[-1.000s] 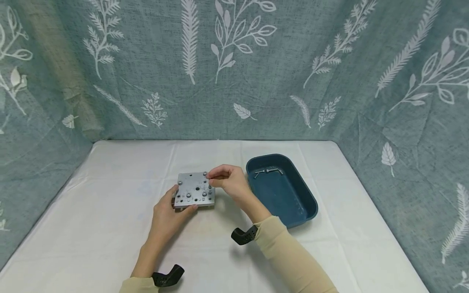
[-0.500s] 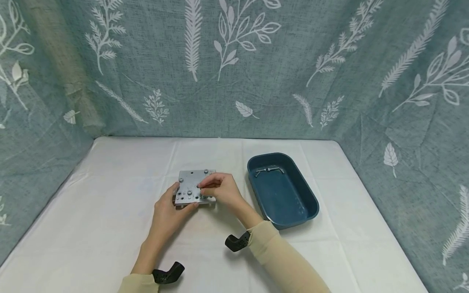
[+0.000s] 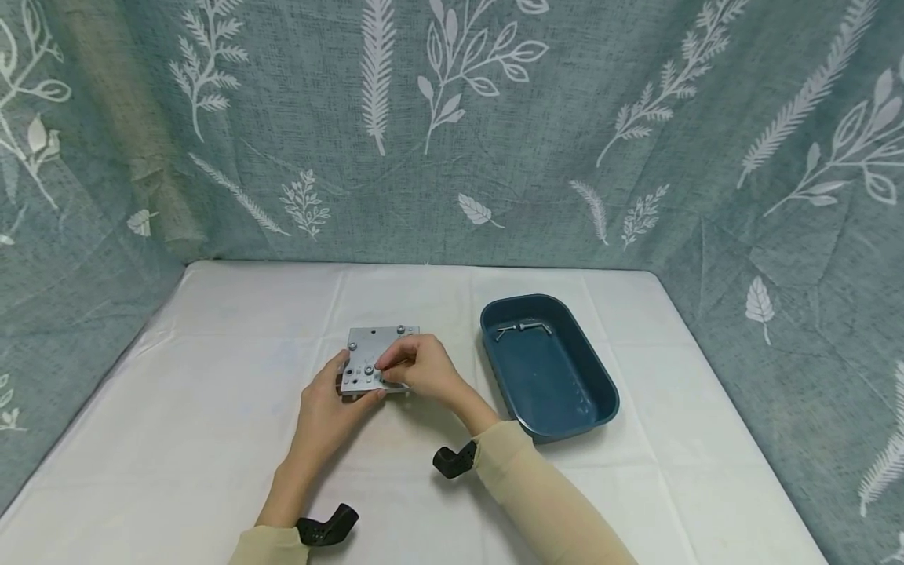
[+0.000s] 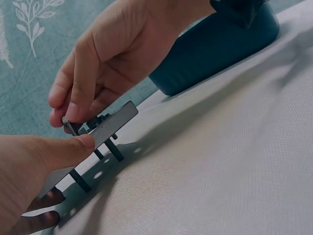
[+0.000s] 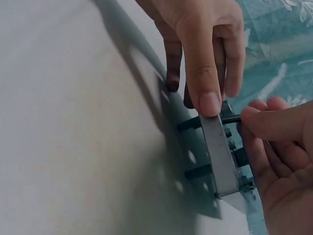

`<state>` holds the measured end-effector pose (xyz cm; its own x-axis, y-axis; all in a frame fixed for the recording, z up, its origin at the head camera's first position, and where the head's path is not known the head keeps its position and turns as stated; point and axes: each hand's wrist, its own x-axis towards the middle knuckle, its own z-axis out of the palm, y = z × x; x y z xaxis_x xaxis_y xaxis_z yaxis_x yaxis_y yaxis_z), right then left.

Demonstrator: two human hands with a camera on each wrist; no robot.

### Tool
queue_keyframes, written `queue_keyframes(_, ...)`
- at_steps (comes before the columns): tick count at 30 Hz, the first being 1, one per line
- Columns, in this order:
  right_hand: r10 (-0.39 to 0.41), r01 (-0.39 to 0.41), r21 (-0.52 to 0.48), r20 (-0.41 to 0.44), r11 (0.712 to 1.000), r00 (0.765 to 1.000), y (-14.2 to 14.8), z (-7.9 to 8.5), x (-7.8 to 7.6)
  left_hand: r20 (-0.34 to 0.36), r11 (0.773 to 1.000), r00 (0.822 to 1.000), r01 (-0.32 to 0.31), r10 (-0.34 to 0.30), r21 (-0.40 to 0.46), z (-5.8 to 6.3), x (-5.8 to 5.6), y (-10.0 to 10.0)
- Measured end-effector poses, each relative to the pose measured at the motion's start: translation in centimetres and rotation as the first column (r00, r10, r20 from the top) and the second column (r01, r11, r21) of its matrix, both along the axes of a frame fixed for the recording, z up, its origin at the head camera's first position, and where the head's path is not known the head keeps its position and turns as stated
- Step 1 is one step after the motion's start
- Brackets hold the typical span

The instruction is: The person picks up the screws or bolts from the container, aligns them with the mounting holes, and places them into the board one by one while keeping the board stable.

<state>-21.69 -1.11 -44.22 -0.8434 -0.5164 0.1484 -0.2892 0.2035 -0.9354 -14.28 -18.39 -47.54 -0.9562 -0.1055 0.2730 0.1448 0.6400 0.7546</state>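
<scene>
Head view, plate: square metal plate, on or just above white cloth, left of blue tray; small marks on top, too small to read.
Head view, left hand: thumb on near edge, fingers at left side, gripping plate.
Head view, right hand: over plate's near right part, fingertips together; what they hold is hidden here.
Head view, tray: thin bent metal pieces at far end.
Head view, backdrop: green curtain, white leaf prints.
Left wrist view, pinch: right thumb and fingers pinch slim metal pin, standing off plate's top face; can't tell if seated in a hole.
Left wrist view, underside: threaded bolts stick out below plate; can't tell if tips touch cloth.
Right wrist view, left thumb: pressed on plate edge, just beside pin.
Right wrist view, pin: roughly square to plate, right fingertips closed around outer end.
</scene>
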Motion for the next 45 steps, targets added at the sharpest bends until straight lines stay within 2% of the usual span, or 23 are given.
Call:
queue_keyframes(4,0.048,-0.043,0.093,-0.05,0.995,0.998,0.1,0.2,-0.2,0.004,1.0,1.0,0.001,-0.001,-0.001,0.1,0.0,0.1)
queue_keyframes(7,0.058,-0.05,0.12,-0.063,0.992,0.996,0.1,0.2,-0.3,0.009,1.0,1.0,0.002,-0.002,-0.001,0.1,0.0,0.2)
queue_keyframes(13,0.024,-0.015,0.123,-0.07,0.992,0.997,0.1,0.3,-0.1,0.008,1.0,1.0,-0.001,0.001,-0.007,0.2,0.0,0.1)
queue_keyframes(17,-0.001,0.011,0.111,-0.087,0.994,0.996,0.5,1.5,0.3,0.014,1.0,1.0,-0.002,0.002,-0.006,0.2,0.0,0.1)
queue_keyframes(21,-0.045,0.049,0.045,-0.091,0.998,0.995,2.1,3.9,0.2,0.042,1.0,0.999,-0.005,0.005,0.005,0.3,-0.1,0.2)
queue_keyframes(24,-0.101,0.098,-0.057,-0.062,0.994,0.993,4.0,6.0,-0.5,0.065,1.0,0.998,-0.01,0.01,0.012,0.4,-0.1,0.2)
queue_keyframes(26,-0.149,0.145,-0.15,-0.021,0.978,0.989,5.6,7.1,-1.2,0.075,1.0,0.997,-0.016,0.015,0.011,0.4,-0.1,0.3)
queue_keyframes(29,-0.248,0.259,-0.247,0.075,0.934,0.966,8.1,8.0,-2.5,0.082,1.0,0.996,-0.021,0.02,0.005,0.4,0.0,0.3)
queue_keyframes(31,-0.327,0.356,-0.269,0.147,0.895,0.934,10.1,8.4,-3.4,0.086,1.0,0.996,-0.02,0.02,0.001,0.4,0.0,0.3)
queue_keyframes(34,-0.441,0.488,-0.225,0.227,0.843,0.868,12.7,8.1,-5.0,0.096,1.0,0.995,-0.02,0.02,0.002,0.6,-0.1,0.4)
queue_keyframes(36,-0.483,0.529,-0.177,0.248,0.83,0.84,14.1,7.4,-5.9,0.097,1.0,0.995,-0.023,0.023,0.0,0.6,-0.1,0.4)
queue_keyframes(38,-0.499,0.542,-0.117,0.268,0.832,0.824,15.1,6.3,-6.6,0.102,1.0,0.994,-0.029,0.029,0.002,0.7,0.0,0.4)
queue_keyframes(42,-0.486,0.509,0.01,0.315,0.861,0.815,16.3,4.0,-7.4,0.11,0.999,0.993,-0.033,0.033,0.0,0.6,0.1,0.5)
queue_keyframes(45,-0.476,0.48,0.073,0.324,0.874,0.817,16.7,2.7,-7.7,0.104,0.999,0.994,-0.034,0.034,-0.002,0.6,0.0,0.6)
